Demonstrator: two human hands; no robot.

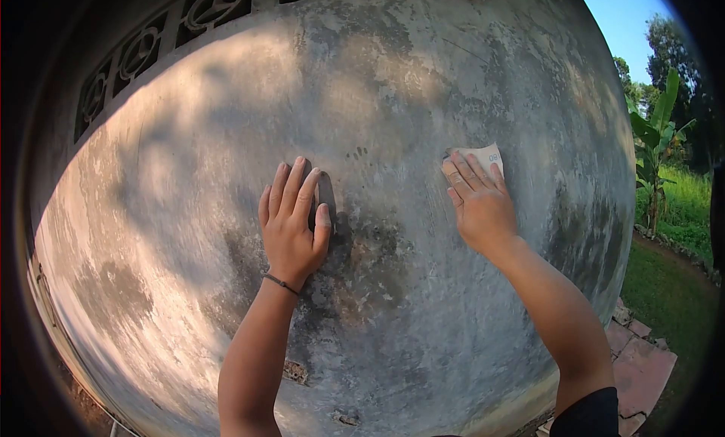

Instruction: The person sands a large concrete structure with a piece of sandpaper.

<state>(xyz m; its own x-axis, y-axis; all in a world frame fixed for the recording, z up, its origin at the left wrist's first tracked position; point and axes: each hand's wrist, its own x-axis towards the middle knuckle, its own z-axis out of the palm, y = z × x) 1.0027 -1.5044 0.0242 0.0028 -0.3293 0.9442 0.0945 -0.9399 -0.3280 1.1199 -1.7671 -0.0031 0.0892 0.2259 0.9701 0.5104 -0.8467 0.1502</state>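
My left hand (291,222) rests against the grey plastered wall (408,188), fingers stretched upward and thumb apart, holding nothing. A thin dark band circles that wrist. To the right, my right hand (483,207) presses a sheet of sandpaper (488,155) to the wall. Its pale back shows past the fingertips, with printed digits near the edge; the rest is hidden under the hand. Pale dust coats the fingertips of my right hand. Between the hands, a little higher, are several dark finger-shaped smudges on the wall.
Vent blocks (217,7) with round patterns run along the wall's top. The plaster is patchy, with a chipped hole (295,372) low down. At right are reddish paving slabs (642,373), grass (672,286) and a banana plant (658,146).
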